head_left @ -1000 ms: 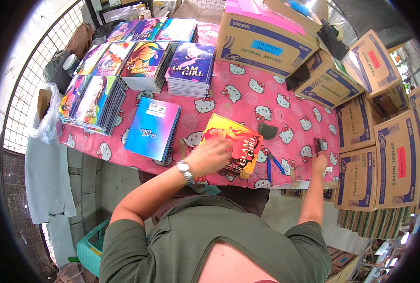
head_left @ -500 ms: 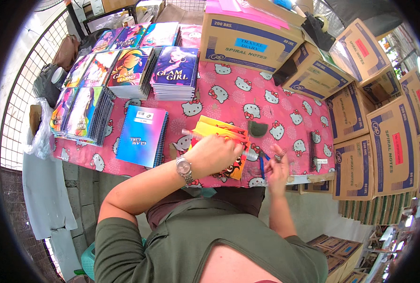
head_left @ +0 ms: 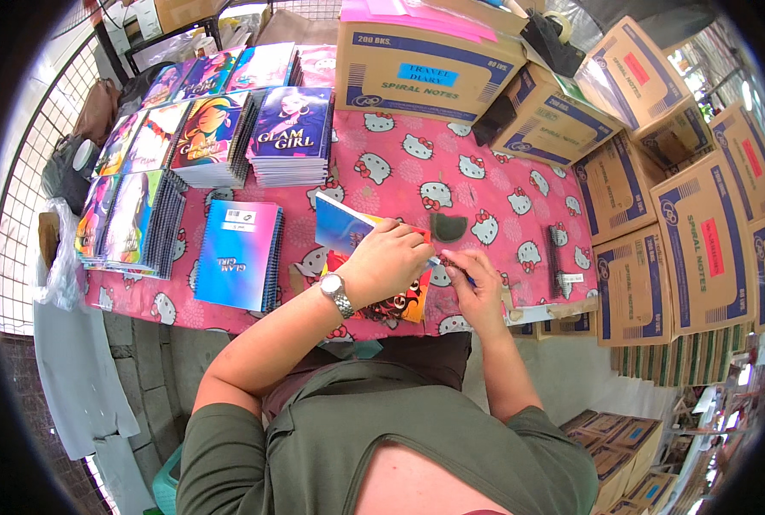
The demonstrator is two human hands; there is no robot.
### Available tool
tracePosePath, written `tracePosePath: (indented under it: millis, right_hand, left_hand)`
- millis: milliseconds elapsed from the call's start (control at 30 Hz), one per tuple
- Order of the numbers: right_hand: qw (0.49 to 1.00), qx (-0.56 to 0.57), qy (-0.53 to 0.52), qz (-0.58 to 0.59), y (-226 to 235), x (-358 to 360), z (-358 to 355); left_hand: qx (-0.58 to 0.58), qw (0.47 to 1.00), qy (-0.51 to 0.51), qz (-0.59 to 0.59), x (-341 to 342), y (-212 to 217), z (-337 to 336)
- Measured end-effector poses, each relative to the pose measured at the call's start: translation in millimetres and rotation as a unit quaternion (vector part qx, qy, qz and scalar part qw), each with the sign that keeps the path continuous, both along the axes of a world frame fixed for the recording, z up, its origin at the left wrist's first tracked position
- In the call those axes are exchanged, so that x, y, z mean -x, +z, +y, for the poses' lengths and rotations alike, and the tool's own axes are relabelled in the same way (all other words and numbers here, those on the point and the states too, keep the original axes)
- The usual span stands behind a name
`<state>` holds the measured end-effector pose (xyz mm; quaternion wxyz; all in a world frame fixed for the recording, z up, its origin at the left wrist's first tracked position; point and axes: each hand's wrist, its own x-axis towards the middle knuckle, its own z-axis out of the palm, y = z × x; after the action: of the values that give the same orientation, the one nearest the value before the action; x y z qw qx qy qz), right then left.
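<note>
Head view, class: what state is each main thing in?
Left hand, curled over blue-covered notebook.
Right hand, curled; grip unclear.
Blue-covered notebook, tilted.
Orange notebook, partly covered.
Blue-pink notebook, closed, flat.
Purple notebooks, closed, stacked.
Green pad, flat.
Wristwatch, worn.
Pink sheets, atop large carton.
Brown cartons, stacked.

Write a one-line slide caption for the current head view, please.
Left hand on a blue notebook, right hand close by, over red-and-yellow covers on a pink tablecloth.
</note>
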<state>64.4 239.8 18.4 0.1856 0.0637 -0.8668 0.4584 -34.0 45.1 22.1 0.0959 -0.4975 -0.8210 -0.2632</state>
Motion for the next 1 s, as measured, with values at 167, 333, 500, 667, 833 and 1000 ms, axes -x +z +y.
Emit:
tracePosePath:
  millis: [167,333,500,667,833,1000]
  right_hand:
    - [0.999,-0.033,0.007,0.021,8,8,-4]
    - [0.978,-0.164,-0.017,0.127,3,12,-6]
    - [0.957,-0.2,-0.034,0.206,-10,3,-13]
    - [0.995,0.054,-0.06,-0.062,-8,-10,-22]
    - [0.995,-0.063,-0.08,-0.002,8,-15,-20]
    - [0.991,-0.044,-0.041,-0.116,32,-20,-23]
  left_hand:
    - [-0.032,0.999,-0.008,-0.004,1,-4,-1]
    - [-0.041,0.999,0.002,-0.012,-1,-4,-1]
    - [-0.016,1.0,-0.01,-0.02,0,-3,-3]
    - [-0.007,1.0,-0.003,0.002,0,-3,-3]
    - [0.041,0.997,0.025,0.064,-10,0,0]
    - [0.037,0.997,0.017,0.062,-11,-2,-3]
